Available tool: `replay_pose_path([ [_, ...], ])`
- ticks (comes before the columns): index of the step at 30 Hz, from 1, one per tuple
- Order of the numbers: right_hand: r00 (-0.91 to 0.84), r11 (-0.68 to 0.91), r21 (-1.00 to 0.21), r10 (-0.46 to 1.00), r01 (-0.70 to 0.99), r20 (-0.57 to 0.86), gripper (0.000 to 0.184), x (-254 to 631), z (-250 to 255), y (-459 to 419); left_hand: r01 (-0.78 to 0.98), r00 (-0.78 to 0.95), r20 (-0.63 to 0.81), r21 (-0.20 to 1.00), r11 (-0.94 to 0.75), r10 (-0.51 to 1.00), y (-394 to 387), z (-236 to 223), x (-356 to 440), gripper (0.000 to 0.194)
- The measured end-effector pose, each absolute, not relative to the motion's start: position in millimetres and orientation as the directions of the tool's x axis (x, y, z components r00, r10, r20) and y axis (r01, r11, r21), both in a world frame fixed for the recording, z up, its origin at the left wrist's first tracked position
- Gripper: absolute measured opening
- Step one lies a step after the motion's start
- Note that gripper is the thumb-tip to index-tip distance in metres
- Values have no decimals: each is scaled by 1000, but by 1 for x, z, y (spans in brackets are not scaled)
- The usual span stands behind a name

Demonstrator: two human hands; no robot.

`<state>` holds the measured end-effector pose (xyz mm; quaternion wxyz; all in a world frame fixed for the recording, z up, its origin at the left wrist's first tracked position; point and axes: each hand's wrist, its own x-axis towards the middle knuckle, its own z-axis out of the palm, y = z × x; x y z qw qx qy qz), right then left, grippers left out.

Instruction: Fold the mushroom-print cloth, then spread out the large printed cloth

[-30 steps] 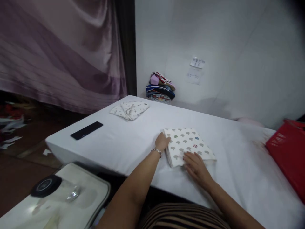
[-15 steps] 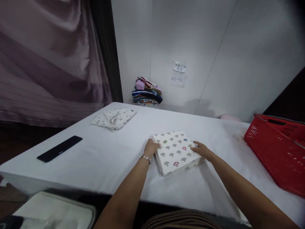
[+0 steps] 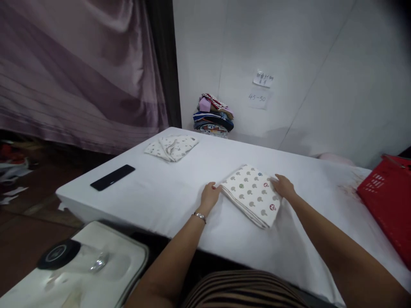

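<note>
A folded white cloth (image 3: 252, 192), printed with grey mushrooms and a few coloured ones, lies turned at an angle near the front of the table. Its layered edge faces me. My left hand (image 3: 210, 196), with a bracelet at the wrist, is closed at the cloth's left corner. On the opposite side, my right hand (image 3: 284, 187) grips the right edge, its fingertips partly hidden. Farther back to the left rests a second white cloth (image 3: 173, 147) with a small print, loosely folded.
A black phone-like slab (image 3: 112, 177) lies on the white-covered table (image 3: 180, 194) at the left. Folded clothes (image 3: 213, 117) are stacked by the wall. A red basket (image 3: 388, 205) stands at the right. Below left, a pale stool top (image 3: 118, 244) bears a clear, dark-lidded bottle (image 3: 86, 256).
The mushroom-print cloth has been turned on the table, so one corner now points toward me. My right hand has moved from its front edge to its right side. The view swung right and back.
</note>
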<state>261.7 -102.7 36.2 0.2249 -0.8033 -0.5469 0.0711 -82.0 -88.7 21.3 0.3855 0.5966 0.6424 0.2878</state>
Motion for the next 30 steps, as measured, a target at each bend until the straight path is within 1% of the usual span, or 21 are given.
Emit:
replay_pose_path([
  [1,349,-257,-419,923,871,159,45,251,36,-111,526,9,-116,845,94,993,-85,19,-84,43],
  [3,217,-124,-393,955,911,202,41,225,36,-130,488,28,-70,871,47,997,-81,15,-84,36],
  [6,-51,149,-422,971,894,235,41,181,33,-161,449,88,-51,894,7,995,-80,8,-80,36],
  [8,-155,257,-441,955,860,254,42,156,30,-180,430,124,-20,902,-36,992,-82,4,-78,35],
  [10,-220,323,-424,936,846,274,41,141,28,-191,416,142,16,907,-74,990,-85,2,-79,35],
  [12,-237,339,-397,929,853,285,38,133,27,-194,398,146,41,912,-97,988,-87,1,-81,35],
  [14,-208,307,-371,936,877,283,35,129,29,-191,391,151,52,914,-108,987,-88,2,-82,37],
  [17,-198,274,-289,944,917,265,30,121,36,-182,423,159,66,897,-128,985,-89,4,-83,39],
  [20,-225,272,-186,945,944,238,26,108,43,-176,450,154,87,880,-149,984,-89,6,-81,34],
  [24,-215,237,-80,953,968,215,19,94,46,-174,457,141,105,875,-159,984,-88,6,-80,27],
  [27,-225,240,-35,945,970,239,16,91,43,-176,495,153,106,852,-169,983,-89,6,-80,25],
  [30,-242,255,-16,933,967,266,17,91,41,-179,550,199,197,788,-276,960,-92,7,-80,29],
])
